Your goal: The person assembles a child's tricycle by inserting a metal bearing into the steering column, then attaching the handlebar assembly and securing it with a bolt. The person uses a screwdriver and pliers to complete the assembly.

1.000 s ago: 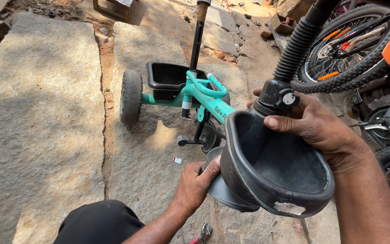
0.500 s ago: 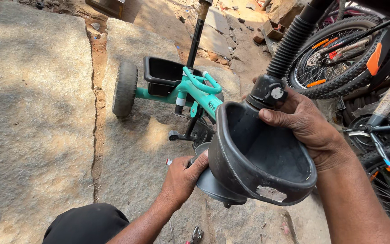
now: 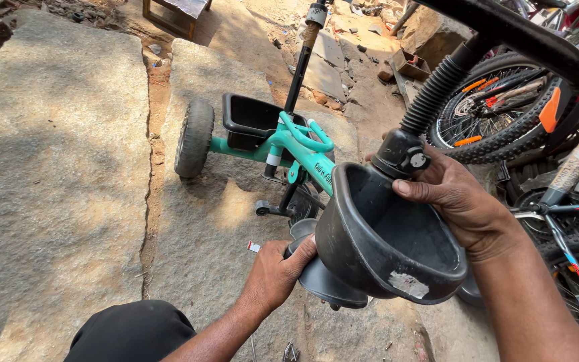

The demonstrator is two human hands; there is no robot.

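The teal tricycle (image 3: pixel 283 151) stands on stone slabs (image 3: pixel 48 167), its black front basket (image 3: pixel 383 234) nearest the camera. The right hand (image 3: pixel 460 201) wraps the basket's rim by the steering clamp (image 3: pixel 400 154); the left hand (image 3: pixel 276 271) pinches the black mudguard (image 3: pixel 323 278) beneath. This looks like a fitting step; steady alignment matters.

Tricycle (image 3: pixel 263 144) on stone slab (image 3: pixel 48 167), basket (image 3: pixel 387 238) in front, bicycle wheel (image 3: pixel 497 110) right

Bicycles (image 3: pixel 504 114) at right; perhaps a wooden stool (image 3: pixel 172 15) beyond.
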